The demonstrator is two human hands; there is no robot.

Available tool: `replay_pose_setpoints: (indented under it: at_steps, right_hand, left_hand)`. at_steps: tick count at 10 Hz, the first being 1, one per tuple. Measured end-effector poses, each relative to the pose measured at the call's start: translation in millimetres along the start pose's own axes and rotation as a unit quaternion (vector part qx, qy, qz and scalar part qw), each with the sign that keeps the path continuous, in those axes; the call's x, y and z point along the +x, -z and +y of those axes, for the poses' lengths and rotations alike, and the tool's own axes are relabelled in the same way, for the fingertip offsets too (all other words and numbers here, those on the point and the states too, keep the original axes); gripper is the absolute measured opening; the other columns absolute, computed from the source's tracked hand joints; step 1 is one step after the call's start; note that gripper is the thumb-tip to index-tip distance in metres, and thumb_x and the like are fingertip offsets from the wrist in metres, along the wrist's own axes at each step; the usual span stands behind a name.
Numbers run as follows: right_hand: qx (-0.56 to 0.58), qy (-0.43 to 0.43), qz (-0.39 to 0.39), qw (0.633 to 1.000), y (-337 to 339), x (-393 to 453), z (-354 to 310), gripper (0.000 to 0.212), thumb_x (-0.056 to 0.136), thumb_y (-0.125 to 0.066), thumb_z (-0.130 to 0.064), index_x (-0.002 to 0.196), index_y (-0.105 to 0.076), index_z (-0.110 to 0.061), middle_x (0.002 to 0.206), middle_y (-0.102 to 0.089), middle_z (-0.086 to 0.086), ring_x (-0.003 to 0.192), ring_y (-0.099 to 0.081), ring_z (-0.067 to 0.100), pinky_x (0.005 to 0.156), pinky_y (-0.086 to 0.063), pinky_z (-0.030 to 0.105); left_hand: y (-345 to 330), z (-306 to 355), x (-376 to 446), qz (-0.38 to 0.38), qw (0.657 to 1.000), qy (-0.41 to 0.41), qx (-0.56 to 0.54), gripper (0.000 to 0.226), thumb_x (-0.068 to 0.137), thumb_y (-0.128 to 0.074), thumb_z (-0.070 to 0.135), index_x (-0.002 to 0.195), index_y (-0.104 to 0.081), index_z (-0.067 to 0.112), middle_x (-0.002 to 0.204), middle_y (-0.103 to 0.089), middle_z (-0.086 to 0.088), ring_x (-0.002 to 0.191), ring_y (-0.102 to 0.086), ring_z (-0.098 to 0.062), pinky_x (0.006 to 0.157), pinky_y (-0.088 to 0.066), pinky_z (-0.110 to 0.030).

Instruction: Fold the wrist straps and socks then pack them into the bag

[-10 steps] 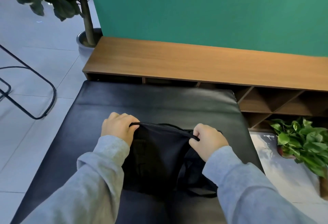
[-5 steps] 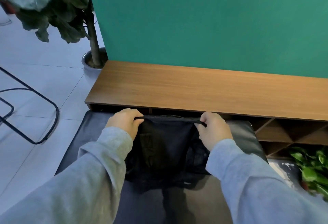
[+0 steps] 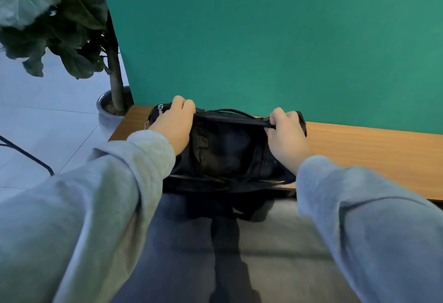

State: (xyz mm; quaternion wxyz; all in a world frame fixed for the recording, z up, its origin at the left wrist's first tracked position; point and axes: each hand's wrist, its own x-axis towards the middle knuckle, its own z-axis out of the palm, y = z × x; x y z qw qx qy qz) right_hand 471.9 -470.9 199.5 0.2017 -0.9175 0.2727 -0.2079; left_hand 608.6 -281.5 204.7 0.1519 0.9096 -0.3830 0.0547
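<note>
A black bag (image 3: 225,151) is held up in front of me, over the near edge of the wooden shelf (image 3: 374,154) and against the green wall. My left hand (image 3: 173,123) grips the bag's top edge at its left end, near a metal zipper pull. My right hand (image 3: 286,131) pinches the top edge at the right end. The top edge is pulled taut between both hands. Dark straps hang from the bag's bottom. No wrist straps or socks are visible.
A black padded bench (image 3: 275,242) lies below the bag, under my grey sleeves. A potted tree (image 3: 112,67) in a grey pot stands on the tiled floor at the left. A black metal frame (image 3: 26,156) crosses the floor at far left.
Both hands have lifted the bag off the bench and carried it forward to the shelf. My view has tilted up toward the wall.
</note>
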Motion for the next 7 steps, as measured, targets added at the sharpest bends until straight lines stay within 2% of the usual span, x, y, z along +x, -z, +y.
replay_pose_setpoints:
  at_steps: [1, 2, 3, 4, 5, 6, 7]
  right_hand:
    - [-0.018, -0.004, -0.02, 1.0, -17, 21, 10, 0.013, 0.094, -0.049, -0.012, 0.091, -0.037, -0.015, 0.104, -0.036, 0.01, 0.071, -0.041, 0.028, 0.068, -0.03, 0.029]
    - [-0.047, 0.017, -0.097, 0.994, -35, 31, 25, 0.008, 0.098, -0.046, -0.016, 0.099, -0.039, -0.011, 0.116, -0.039, 0.013, 0.08, -0.045, 0.028, 0.071, -0.03, 0.03]
    - [-0.086, 0.003, -0.225, 0.971, -51, 24, 36, 0.031, 0.099, -0.043, -0.009, 0.129, -0.037, -0.009, 0.151, -0.02, 0.008, 0.11, -0.048, 0.025, 0.083, -0.032, 0.027]
    - [-0.112, -0.014, -0.295, 0.949, -65, 12, 44, 0.056, 0.096, -0.042, -0.001, 0.147, -0.025, -0.018, 0.158, 0.011, -0.008, 0.097, -0.058, 0.02, 0.078, -0.045, 0.03]
    - [-0.125, 0.003, -0.316, 0.941, -68, 9, 48, 0.066, 0.095, -0.042, -0.002, 0.151, -0.014, -0.022, 0.157, 0.017, -0.01, 0.085, -0.057, 0.015, 0.072, -0.046, 0.028]
    - [-0.123, 0.002, -0.311, 0.942, -66, 8, 51, 0.07, 0.095, -0.041, -0.005, 0.152, -0.007, -0.023, 0.157, 0.017, -0.011, 0.085, -0.057, 0.014, 0.073, -0.043, 0.026]
    - [-0.088, -0.009, -0.295, 0.951, -60, 3, 46, 0.068, 0.097, -0.044, -0.013, 0.152, -0.007, -0.024, 0.158, 0.012, -0.01, 0.099, -0.057, 0.016, 0.083, -0.041, 0.026]
  left_hand:
    - [-18, -10, 21, -0.009, 1.0, -0.018, 0.007, 0.047, 0.092, -0.053, 0.01, 0.134, -0.032, 0.005, 0.133, -0.029, -0.012, 0.113, -0.042, -0.032, 0.097, -0.038, -0.042]
    - [-40, -20, 26, -0.066, 0.998, -0.015, 0.013, 0.075, 0.09, -0.058, 0.021, 0.147, -0.011, 0.01, 0.151, -0.008, -0.006, 0.138, -0.018, -0.033, 0.115, -0.017, -0.042]
    - [-69, -29, 12, -0.166, 0.985, 0.022, 0.036, 0.092, 0.088, -0.061, 0.031, 0.15, 0.006, 0.021, 0.155, 0.017, 0.002, 0.141, -0.01, -0.038, 0.114, -0.015, -0.043]
    - [-94, -32, -6, -0.238, 0.969, 0.037, 0.056, 0.092, 0.088, -0.059, 0.037, 0.148, 0.01, 0.029, 0.152, 0.028, 0.005, 0.142, -0.007, -0.034, 0.114, -0.014, -0.04]
    - [-102, -35, -9, -0.242, 0.967, 0.025, 0.079, 0.09, 0.089, -0.056, 0.041, 0.149, 0.011, 0.026, 0.151, 0.03, 0.003, 0.144, -0.002, -0.02, 0.116, -0.005, -0.036]
    - [-101, -36, -4, -0.239, 0.969, 0.039, 0.054, 0.087, 0.09, -0.054, 0.041, 0.149, 0.009, 0.027, 0.151, 0.03, 0.004, 0.144, -0.008, -0.015, 0.116, -0.006, -0.039]
    - [-94, -30, -3, -0.238, 0.968, 0.079, 0.0, 0.084, 0.092, -0.052, 0.041, 0.149, 0.008, 0.028, 0.152, 0.028, 0.004, 0.14, -0.024, -0.019, 0.116, -0.015, -0.042]
